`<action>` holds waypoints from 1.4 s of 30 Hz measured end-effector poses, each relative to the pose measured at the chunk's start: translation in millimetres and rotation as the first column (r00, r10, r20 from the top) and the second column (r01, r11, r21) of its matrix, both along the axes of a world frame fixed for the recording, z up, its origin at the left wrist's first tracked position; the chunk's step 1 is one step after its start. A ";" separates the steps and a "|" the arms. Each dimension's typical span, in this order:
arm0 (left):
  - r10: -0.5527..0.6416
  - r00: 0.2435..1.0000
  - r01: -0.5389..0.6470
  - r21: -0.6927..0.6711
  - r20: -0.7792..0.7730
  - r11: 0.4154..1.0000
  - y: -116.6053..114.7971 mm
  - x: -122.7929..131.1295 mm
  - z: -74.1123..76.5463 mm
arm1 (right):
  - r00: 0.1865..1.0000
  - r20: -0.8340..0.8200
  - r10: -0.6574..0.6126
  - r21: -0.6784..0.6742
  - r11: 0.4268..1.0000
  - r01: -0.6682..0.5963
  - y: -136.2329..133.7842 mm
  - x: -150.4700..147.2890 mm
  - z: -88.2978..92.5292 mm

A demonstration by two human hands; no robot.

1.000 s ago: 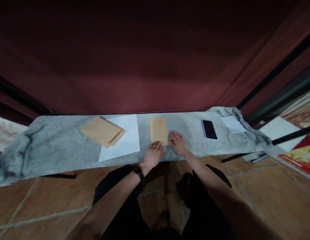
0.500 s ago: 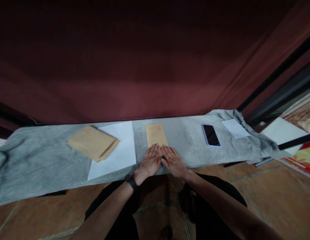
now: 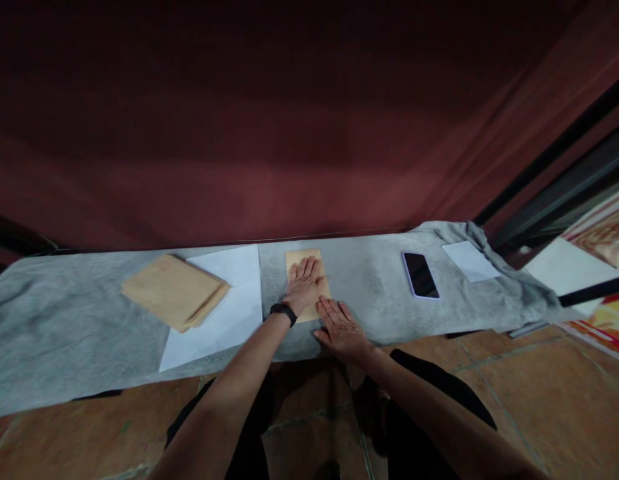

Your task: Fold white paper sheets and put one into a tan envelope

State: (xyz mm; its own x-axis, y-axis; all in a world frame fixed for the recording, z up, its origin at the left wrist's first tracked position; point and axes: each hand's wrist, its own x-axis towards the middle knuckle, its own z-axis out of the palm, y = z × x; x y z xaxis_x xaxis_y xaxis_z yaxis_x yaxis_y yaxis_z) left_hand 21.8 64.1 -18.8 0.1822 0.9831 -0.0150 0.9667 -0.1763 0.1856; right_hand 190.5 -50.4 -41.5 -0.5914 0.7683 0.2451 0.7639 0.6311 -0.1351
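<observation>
A brown paper envelope [image 3: 326, 280] lies on the grey cloth in front of me, partly covered by my hands. My left hand [image 3: 304, 283], with a dark band on the wrist, rests flat on its middle, fingers stretched toward the far end. Lower down, my right hand [image 3: 340, 327] lies open with its fingertips on the envelope's near right edge. Neither hand is wrapped round anything. To the left, a stack of brown envelopes [image 3: 174, 290] sits askew on white paper [image 3: 239, 293].
A grey cloth [image 3: 64, 313] covers the narrow bench. On the right lie a phone [image 3: 420, 275] and a small white paper [image 3: 470, 261]. A dark red curtain-like surface [image 3: 289, 167] rises behind the bench. Printed boards [image 3: 599, 293] stand at far right.
My left hand has slid forward from the envelope's near end onto its middle. My right hand has stayed near the close end, now apart from the left. The view has shifted slightly.
</observation>
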 end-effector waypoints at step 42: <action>0.109 0.994 -0.106 0.117 -0.017 0.987 -113.3 -19.0 3.6 | 0.995 0.017 -0.102 -0.145 0.984 0.103 1.3 6.3 2.0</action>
State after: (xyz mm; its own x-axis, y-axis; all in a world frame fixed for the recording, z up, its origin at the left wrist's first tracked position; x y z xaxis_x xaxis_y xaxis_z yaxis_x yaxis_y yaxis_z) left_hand 2.8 -49.3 -15.2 0.0760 0.9923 0.0974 0.9851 -0.0898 0.1467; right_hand 196.8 -49.1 -39.5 -0.5097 0.8518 0.1209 0.8251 0.5238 -0.2119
